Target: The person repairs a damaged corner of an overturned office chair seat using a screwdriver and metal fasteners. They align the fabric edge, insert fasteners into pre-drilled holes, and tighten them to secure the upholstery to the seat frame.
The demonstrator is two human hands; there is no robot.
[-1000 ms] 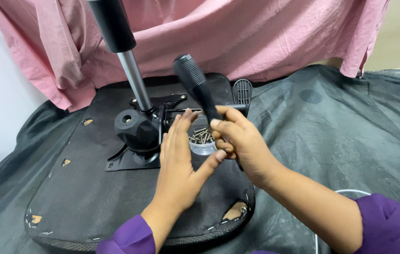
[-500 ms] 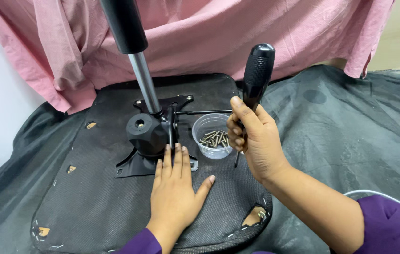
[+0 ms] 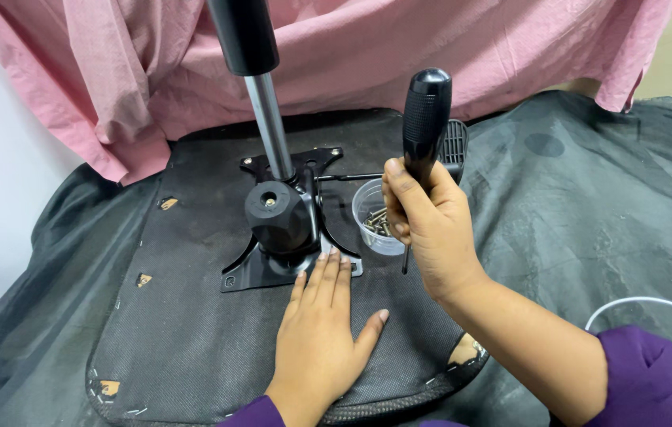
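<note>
An upturned black seat base [image 3: 193, 316] lies on dark sheeting, with a black metal mounting plate [image 3: 272, 265] and an upright gas-lift column [image 3: 266, 119] at its centre. The left hand [image 3: 321, 328] rests flat on the base, fingers together, fingertips touching the plate's edge. Just right, a clear cup of screws [image 3: 374, 221] stands partly behind the right hand [image 3: 427, 229], which is clenched around a black-handled screwdriver [image 3: 424, 119] held upright, tip down.
</note>
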